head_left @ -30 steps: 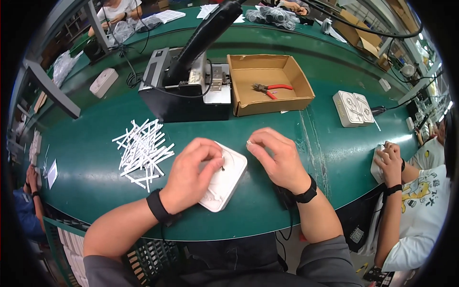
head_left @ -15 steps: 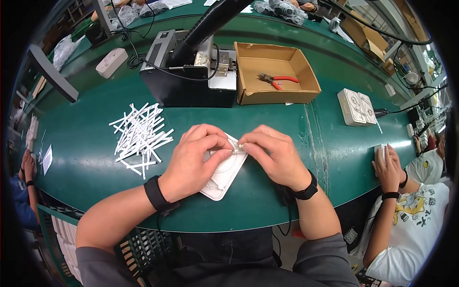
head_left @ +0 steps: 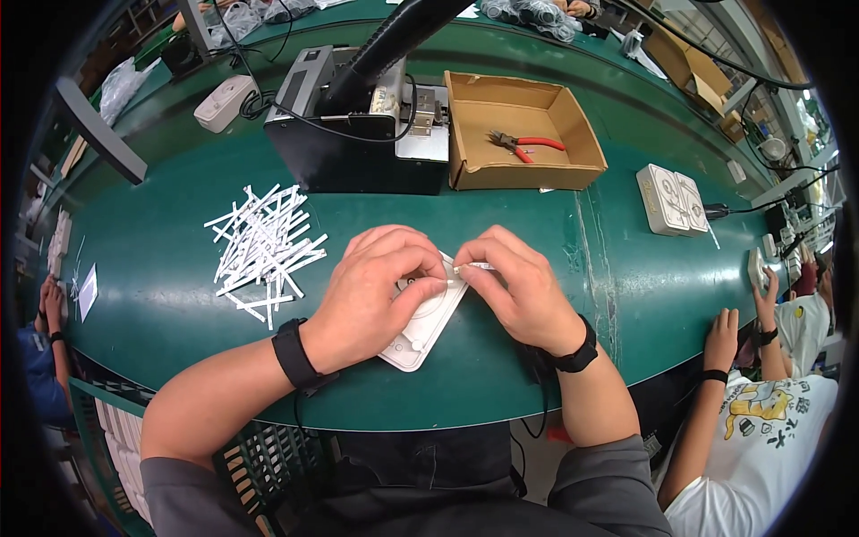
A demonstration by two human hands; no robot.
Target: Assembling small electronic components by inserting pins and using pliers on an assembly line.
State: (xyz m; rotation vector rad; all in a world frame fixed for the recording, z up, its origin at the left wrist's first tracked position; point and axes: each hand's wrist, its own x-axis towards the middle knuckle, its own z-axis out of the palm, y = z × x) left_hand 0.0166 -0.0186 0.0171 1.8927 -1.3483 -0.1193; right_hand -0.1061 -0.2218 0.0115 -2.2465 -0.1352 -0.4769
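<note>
A white plastic housing [head_left: 410, 356], flat with rounded corners, lies on the green table in front of me, tilted away to the right. My left hand [head_left: 374, 291] rests over its left side, thumb and forefinger pinched together near its upper part. Whatever those fingertips hold, if anything, is hidden. My right hand [head_left: 523, 294] is at the housing's upper right edge, pinching a small white strip [head_left: 474, 266] between thumb and forefinger. A loose pile of white strips [head_left: 266, 246] lies to the left of my left hand.
A black machine [head_left: 353, 157] stands beyond my hands. Beside it sits a cardboard tray [head_left: 528, 177] with red-handled cutters [head_left: 528, 143]. White boxed units [head_left: 671, 201] stand at the right, another white box [head_left: 224, 103] at the back left. A co-worker's hand [head_left: 721, 340] is at the right.
My right fingers have shifted slightly and more of the strip shows between them. The co-worker at the right has moved a white object farther away; one of their hands now rests by the table edge.
</note>
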